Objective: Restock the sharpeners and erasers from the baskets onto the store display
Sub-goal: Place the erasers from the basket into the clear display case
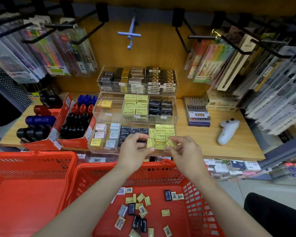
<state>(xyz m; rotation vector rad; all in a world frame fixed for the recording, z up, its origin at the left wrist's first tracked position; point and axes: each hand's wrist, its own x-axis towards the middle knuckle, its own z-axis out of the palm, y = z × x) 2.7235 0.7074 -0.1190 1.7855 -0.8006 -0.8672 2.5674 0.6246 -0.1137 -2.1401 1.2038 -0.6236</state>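
Note:
A clear three-tier acrylic display [108,115] holds rows of yellow, black, white and pale blue erasers. At its lowest tier, front right, stands a block of yellow erasers [164,132]. My left hand [137,147] pinches a yellow eraser [150,143] at the edge of that block. My right hand [183,151] pinches another yellow eraser [171,144] just right of it. Below my arms, a red basket [191,194] holds several loose yellow, black and grey erasers [138,211].
A second red basket [32,185] sits to the left. Red cardboard boxes [72,132] of black, blue and red sharpeners stand left of the display. A pen pack [197,113] and a white controller [226,131] lie on the wooden shelf at right. Hanging stationery packs flank both sides.

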